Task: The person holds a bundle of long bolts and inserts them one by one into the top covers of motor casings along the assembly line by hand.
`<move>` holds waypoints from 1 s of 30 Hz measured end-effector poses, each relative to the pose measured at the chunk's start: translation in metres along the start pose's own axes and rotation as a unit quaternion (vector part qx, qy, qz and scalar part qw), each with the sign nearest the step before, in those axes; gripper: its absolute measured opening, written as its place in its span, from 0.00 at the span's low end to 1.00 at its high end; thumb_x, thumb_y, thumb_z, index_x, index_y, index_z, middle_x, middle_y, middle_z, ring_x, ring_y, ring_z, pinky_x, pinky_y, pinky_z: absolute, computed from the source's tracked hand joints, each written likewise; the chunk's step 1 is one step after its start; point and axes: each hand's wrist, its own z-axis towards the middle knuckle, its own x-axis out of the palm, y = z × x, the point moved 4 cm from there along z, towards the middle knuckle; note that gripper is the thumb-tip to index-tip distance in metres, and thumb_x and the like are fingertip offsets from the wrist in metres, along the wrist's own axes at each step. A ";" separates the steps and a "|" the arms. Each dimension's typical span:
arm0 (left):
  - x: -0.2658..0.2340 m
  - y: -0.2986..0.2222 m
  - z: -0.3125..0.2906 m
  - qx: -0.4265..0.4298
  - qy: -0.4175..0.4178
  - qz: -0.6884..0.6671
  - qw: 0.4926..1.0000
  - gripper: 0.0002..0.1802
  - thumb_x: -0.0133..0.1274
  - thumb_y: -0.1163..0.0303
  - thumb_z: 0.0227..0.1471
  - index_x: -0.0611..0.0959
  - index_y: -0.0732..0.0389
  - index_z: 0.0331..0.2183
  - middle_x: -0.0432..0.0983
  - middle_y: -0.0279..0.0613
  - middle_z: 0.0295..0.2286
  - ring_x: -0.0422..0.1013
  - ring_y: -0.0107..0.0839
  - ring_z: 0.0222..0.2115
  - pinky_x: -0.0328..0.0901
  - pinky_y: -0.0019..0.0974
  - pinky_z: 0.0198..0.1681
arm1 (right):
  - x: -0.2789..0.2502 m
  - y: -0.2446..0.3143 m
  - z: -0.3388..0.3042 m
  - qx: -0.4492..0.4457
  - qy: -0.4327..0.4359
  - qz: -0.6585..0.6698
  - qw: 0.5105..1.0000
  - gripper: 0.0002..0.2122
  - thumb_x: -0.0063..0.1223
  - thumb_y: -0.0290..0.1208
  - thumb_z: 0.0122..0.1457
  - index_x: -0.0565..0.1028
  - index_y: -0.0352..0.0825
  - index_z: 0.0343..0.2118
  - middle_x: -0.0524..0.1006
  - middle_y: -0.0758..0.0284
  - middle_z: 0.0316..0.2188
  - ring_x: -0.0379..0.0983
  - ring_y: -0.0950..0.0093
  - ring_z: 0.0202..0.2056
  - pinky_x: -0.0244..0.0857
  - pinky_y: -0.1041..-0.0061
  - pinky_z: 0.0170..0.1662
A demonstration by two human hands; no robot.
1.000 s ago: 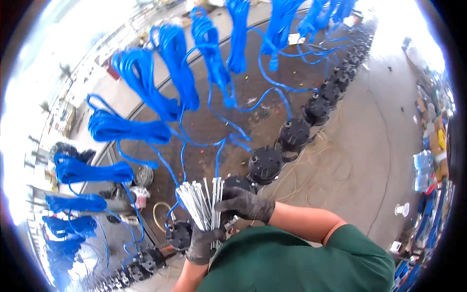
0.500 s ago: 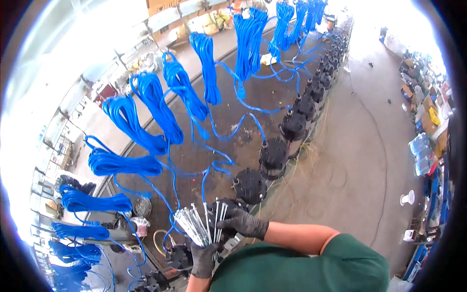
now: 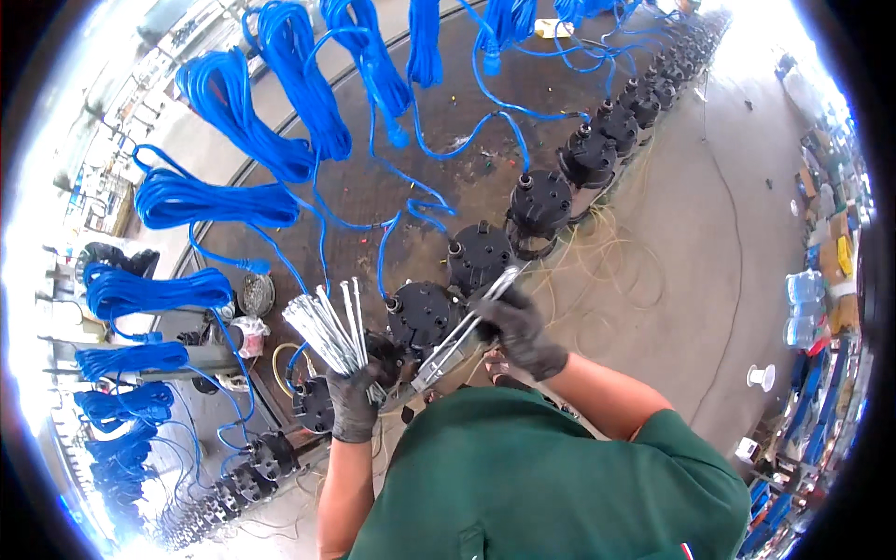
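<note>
Brown surface (image 3: 476, 191) beyond; left fingers (image 3: 359, 390) grasping silver rod bundle (image 3: 322, 331), right fingers (image 3: 509, 322) few rods (image 3: 446, 353).

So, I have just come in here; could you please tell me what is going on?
A person in a green shirt is handling thin metal rods with two gloved hands. The left hand grips a thick bundle of rods, and the right hand holds a smaller bunch, apart from it. Beyond them are a row of round black parts and coils of blue cable.
</note>
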 end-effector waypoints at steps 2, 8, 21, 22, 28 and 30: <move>-0.006 0.012 0.003 -0.008 -0.076 -0.067 0.995 0.19 0.58 0.72 0.43 0.82 0.67 0.41 0.81 0.39 0.34 0.78 0.31 0.35 0.73 0.34 0.40 | -0.025 0.027 -0.004 -0.067 -0.054 -0.029 0.996 0.08 0.62 0.30 0.61 0.79 0.35 0.40 0.78 0.71 0.31 0.74 0.80 0.28 0.70 0.79 0.30; -0.003 0.010 0.008 -0.003 -0.031 -0.104 0.994 0.14 0.55 0.74 0.47 0.82 0.67 0.38 0.81 0.42 0.31 0.77 0.30 0.30 0.71 0.32 0.33 | -0.039 0.079 0.002 -0.206 -0.066 -0.238 0.947 0.05 0.60 0.27 0.62 0.79 0.34 0.38 0.78 0.73 0.29 0.73 0.81 0.27 0.67 0.78 0.29; -0.009 0.014 0.011 -0.029 -0.044 -0.109 0.993 0.16 0.55 0.75 0.44 0.81 0.68 0.39 0.80 0.41 0.32 0.77 0.32 0.30 0.72 0.34 0.35 | 0.022 0.050 0.059 -0.443 0.082 -0.558 0.697 0.06 0.61 0.28 0.57 0.76 0.36 0.36 0.77 0.60 0.29 0.76 0.57 0.30 0.71 0.62 0.31; -0.011 0.014 0.012 -0.038 -0.031 -0.087 0.995 0.18 0.57 0.73 0.42 0.79 0.68 0.40 0.79 0.41 0.34 0.77 0.33 0.31 0.72 0.35 0.37 | 0.024 0.051 0.062 -0.452 0.081 -0.557 0.692 0.06 0.60 0.28 0.57 0.76 0.36 0.36 0.77 0.60 0.29 0.76 0.57 0.30 0.70 0.61 0.31; -0.012 0.018 0.011 -0.010 -0.036 -0.087 0.996 0.16 0.51 0.76 0.45 0.82 0.67 0.39 0.81 0.41 0.29 0.77 0.30 0.28 0.71 0.33 0.33 | 0.031 0.047 0.071 -0.420 0.116 -0.615 0.657 0.05 0.59 0.28 0.56 0.76 0.35 0.34 0.77 0.59 0.28 0.75 0.55 0.30 0.70 0.58 0.31; -0.011 0.017 0.010 -0.022 -0.058 -0.103 0.993 0.16 0.51 0.77 0.45 0.82 0.68 0.39 0.80 0.41 0.29 0.76 0.30 0.28 0.71 0.33 0.33 | 0.035 0.049 0.070 -0.417 0.130 -0.619 0.653 0.05 0.59 0.29 0.56 0.76 0.35 0.33 0.76 0.58 0.28 0.75 0.54 0.30 0.70 0.58 0.32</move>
